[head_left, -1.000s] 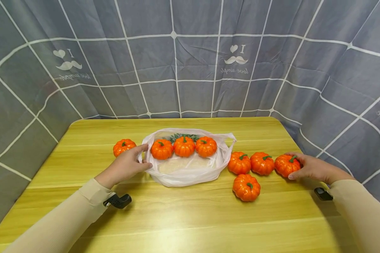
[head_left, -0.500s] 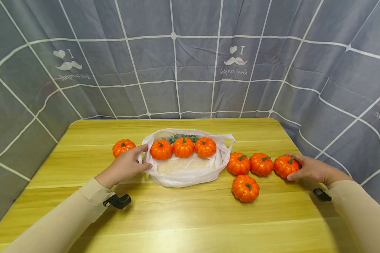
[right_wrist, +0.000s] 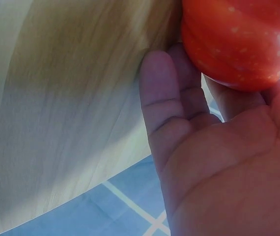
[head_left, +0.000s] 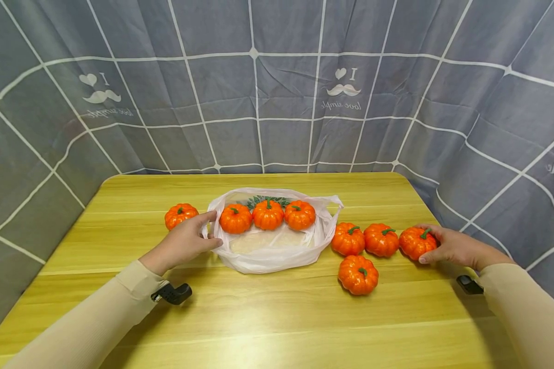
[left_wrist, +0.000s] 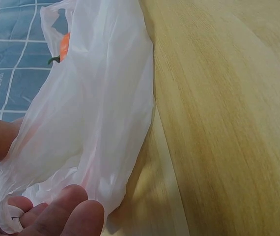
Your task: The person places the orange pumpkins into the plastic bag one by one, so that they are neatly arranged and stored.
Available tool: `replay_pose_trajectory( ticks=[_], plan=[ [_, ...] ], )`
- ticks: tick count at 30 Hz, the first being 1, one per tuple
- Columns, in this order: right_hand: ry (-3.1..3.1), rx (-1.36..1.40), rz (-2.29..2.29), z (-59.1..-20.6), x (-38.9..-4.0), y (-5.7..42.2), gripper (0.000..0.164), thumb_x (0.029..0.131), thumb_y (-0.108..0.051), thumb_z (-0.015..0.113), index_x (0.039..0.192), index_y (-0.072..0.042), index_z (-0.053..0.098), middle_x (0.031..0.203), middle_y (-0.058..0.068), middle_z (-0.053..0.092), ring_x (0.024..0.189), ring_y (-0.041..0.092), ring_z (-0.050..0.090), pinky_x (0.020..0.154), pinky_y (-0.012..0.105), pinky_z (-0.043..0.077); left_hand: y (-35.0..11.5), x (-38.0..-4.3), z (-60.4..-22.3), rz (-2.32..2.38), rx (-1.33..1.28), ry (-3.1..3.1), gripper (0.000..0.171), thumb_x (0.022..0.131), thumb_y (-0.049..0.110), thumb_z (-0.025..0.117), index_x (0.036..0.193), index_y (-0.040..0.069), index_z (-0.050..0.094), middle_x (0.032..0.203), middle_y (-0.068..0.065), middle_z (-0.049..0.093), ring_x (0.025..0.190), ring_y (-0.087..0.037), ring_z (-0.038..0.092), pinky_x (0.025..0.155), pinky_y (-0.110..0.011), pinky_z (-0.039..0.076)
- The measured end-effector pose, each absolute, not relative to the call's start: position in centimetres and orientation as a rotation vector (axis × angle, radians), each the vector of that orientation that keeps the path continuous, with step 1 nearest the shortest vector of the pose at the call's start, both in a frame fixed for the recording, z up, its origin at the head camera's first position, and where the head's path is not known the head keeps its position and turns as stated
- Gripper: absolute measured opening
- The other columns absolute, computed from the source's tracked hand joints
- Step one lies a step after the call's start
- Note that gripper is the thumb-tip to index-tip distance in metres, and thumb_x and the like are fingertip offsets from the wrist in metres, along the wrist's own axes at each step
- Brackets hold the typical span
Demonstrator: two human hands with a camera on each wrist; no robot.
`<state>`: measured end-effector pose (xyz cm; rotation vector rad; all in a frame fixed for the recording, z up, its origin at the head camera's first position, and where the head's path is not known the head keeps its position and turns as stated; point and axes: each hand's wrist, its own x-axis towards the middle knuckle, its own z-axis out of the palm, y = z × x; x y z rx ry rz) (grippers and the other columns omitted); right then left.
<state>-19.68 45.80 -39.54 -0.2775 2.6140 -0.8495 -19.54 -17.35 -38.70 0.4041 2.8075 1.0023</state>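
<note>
A white plastic bag (head_left: 270, 262) lies open on the table with three orange toy pumpkins (head_left: 268, 215) in a row inside. My left hand (head_left: 184, 241) grips the bag's left edge; in the left wrist view the thin plastic (left_wrist: 100, 98) loops round its fingers. Far right, my right hand (head_left: 461, 248) holds the outermost pumpkin (head_left: 415, 244), thumb on the near side and fingers behind. The right wrist view shows that pumpkin's glossy underside (right_wrist: 243, 54) against the fingers. Two more pumpkins (head_left: 381, 240) sit between it and the bag.
One pumpkin (head_left: 358, 275) sits nearer the front, below the row. Another pumpkin (head_left: 180, 214) stands left of the bag, partly behind my left hand. The wooden table (head_left: 268, 323) is bordered by a grey checked curtain (head_left: 286, 87) at back and sides.
</note>
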Motion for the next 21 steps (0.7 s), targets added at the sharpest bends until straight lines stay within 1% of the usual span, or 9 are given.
replay_pose_trajectory(
  ticks=[7, 15, 18, 21],
  plan=[
    [2.608, -0.287, -0.873, -39.64, -19.77, 45.86, 0.09, 0.085, -0.018, 0.088, 0.153, 0.011, 0.037, 0.138, 0.032, 0.058, 0.109, 0.007, 0.055, 0.087, 0.013, 0.047, -17.34, -19.56, -38.62, 0.994, 0.4, 2.803, 0.08, 0.094, 0.028, 0.076, 0.157, -0.005, 0.042, 0.162, -0.022, 0.047, 0.139, -0.046, 0.053, 0.111, -0.061, 0.046],
    [2.621, -0.289, -0.848, -39.42, -19.62, 45.71, 0.09, 0.085, -0.019, 0.088, 0.153, 0.011, 0.037, 0.137, 0.031, 0.059, 0.11, 0.011, 0.055, 0.086, 0.014, 0.047, -17.42, -19.6, -38.62, 0.988, 0.405, 2.804, 0.08, 0.095, 0.029, 0.076, 0.158, -0.005, 0.042, 0.162, -0.022, 0.047, 0.138, -0.045, 0.054, 0.11, -0.06, 0.047],
    [2.63, -0.294, -0.84, -39.39, -19.51, 45.69, 0.089, 0.086, -0.019, 0.088, 0.153, 0.011, 0.037, 0.136, 0.03, 0.06, 0.109, 0.009, 0.055, 0.086, 0.014, 0.046, -17.41, -19.62, -38.63, 0.989, 0.406, 2.803, 0.08, 0.095, 0.029, 0.076, 0.158, -0.004, 0.041, 0.162, -0.022, 0.047, 0.139, -0.043, 0.054, 0.109, -0.059, 0.048],
    [2.644, -0.309, -0.832, -39.41, -19.43, 45.76, 0.087, 0.086, -0.018, 0.087, 0.152, 0.011, 0.039, 0.134, 0.029, 0.061, 0.108, 0.008, 0.056, 0.086, 0.014, 0.046, -17.39, -19.64, -38.62, 0.988, 0.405, 2.805, 0.08, 0.095, 0.029, 0.077, 0.158, -0.004, 0.041, 0.162, -0.022, 0.047, 0.132, -0.039, 0.058, 0.106, -0.055, 0.05]
  ],
)
